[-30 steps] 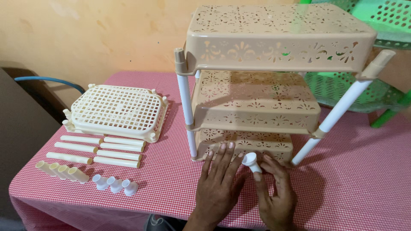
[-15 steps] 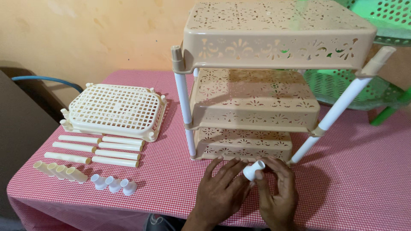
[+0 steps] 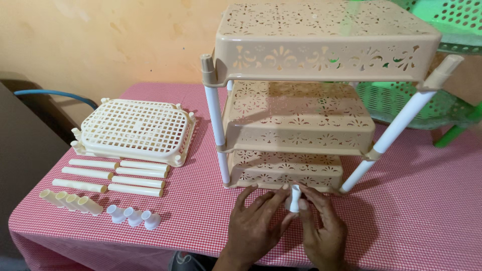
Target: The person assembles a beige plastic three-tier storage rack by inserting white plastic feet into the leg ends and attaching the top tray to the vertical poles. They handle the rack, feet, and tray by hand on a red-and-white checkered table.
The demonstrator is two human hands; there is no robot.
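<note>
White foot piece (image 3: 295, 197) upright btwn both hands: left hand (image 3: 257, 221) & right hand (image 3: 324, 228) fingers pinch it, just in front of beige rack (image 3: 301, 120) on checked tablecloth (image 3: 416, 211).

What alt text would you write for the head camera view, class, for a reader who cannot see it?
Two hands, left hand and right hand, hold a small white plastic foot together before a beige three-tier rack on a red checked tablecloth. To the left lie a cream basket, tubes and small connectors.
</note>
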